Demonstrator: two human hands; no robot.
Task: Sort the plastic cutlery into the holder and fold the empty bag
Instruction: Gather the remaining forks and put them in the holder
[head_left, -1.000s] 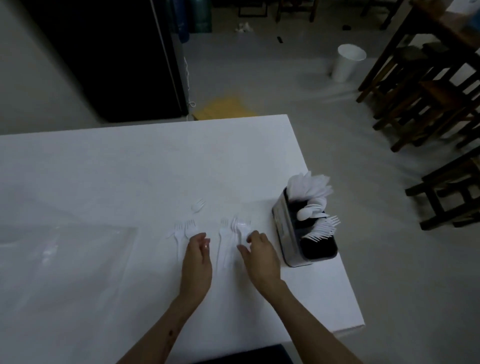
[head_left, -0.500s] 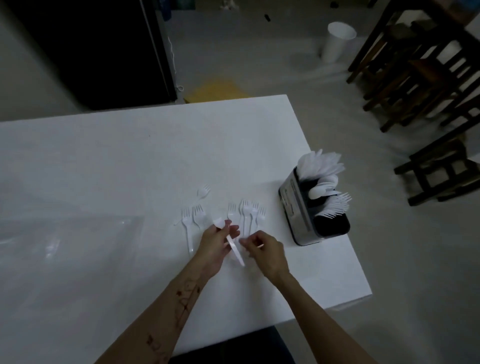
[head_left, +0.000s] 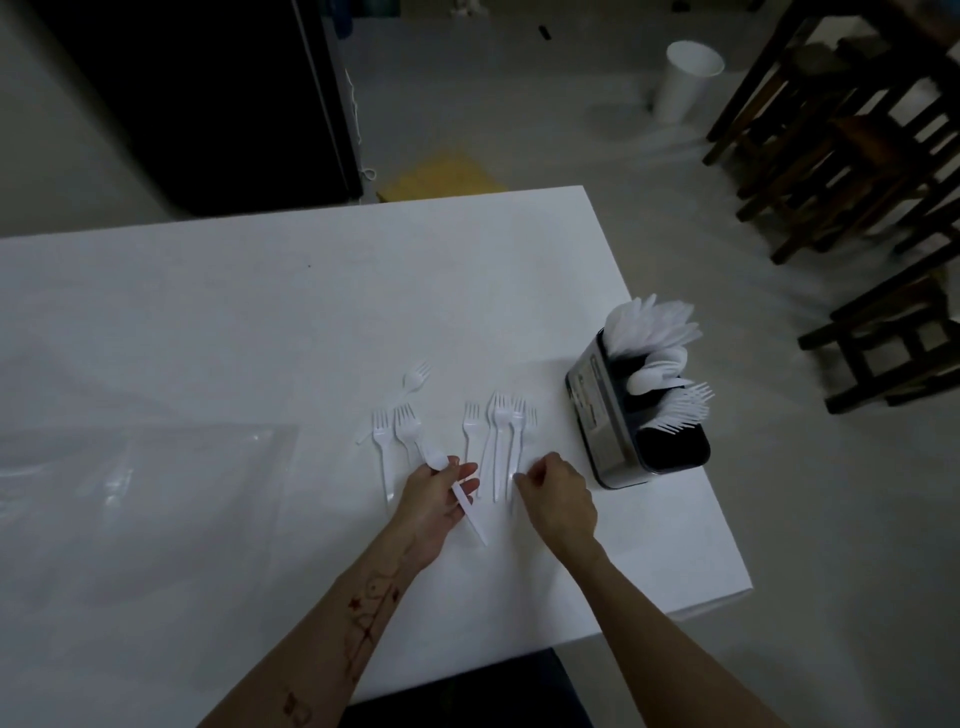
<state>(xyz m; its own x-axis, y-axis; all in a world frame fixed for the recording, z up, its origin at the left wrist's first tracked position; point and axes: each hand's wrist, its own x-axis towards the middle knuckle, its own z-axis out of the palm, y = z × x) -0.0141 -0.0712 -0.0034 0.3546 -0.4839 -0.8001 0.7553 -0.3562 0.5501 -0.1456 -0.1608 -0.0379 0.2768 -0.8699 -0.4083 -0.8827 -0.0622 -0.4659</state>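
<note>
Plastic spoon (head_left: 457, 493) was gripped in the left hand (head_left: 434, 501), lifted off the white table (head_left: 208, 322) where a second before both hands lay flat on the pieces. Right hand (head_left: 558, 493) was pinching a fork handle in the cluster of forks (head_left: 501, 441) at its 11 o'clock. Holder (head_left: 613, 415) stood at 2 o'clock, well stocked; empty bag (head_left: 130, 493) lay unfolded at 9 o'clock. Judgement: sorting nearly complete.
</note>
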